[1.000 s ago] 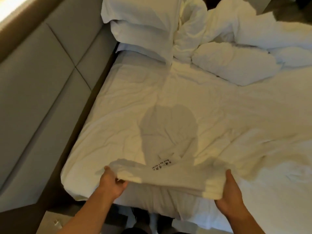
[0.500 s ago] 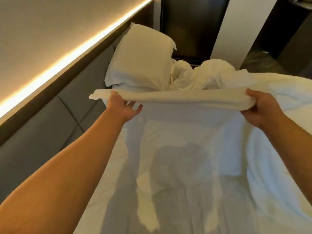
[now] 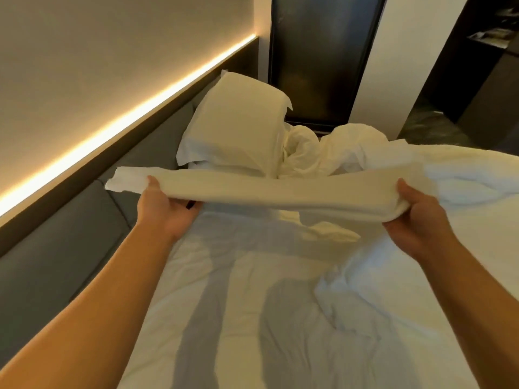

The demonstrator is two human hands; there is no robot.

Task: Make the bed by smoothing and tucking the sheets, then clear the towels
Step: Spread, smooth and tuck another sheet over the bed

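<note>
A white sheet (image 3: 252,290) covers the bed, wrinkled and bunched toward the right. Its folded edge (image 3: 275,189) is stretched as a flat band in the air between my two hands, above the mattress. My left hand (image 3: 163,211) grips the band near its left end, thumb on top, with a short tail of cloth sticking out past it. My right hand (image 3: 415,214) grips the bunched right end. Both arms reach out over the bed toward the pillows.
A stack of white pillows (image 3: 238,122) leans at the head of the bed, with a crumpled duvet (image 3: 351,147) beside it. A grey padded headboard (image 3: 70,248) with a lit strip (image 3: 126,124) runs along the left. A dark panel (image 3: 317,57) stands behind.
I lifted the sheet's edge from the foot of the bed and carried it up toward the pillows. Since half a second ago the band has dropped slightly and my hands have drawn it tighter.
</note>
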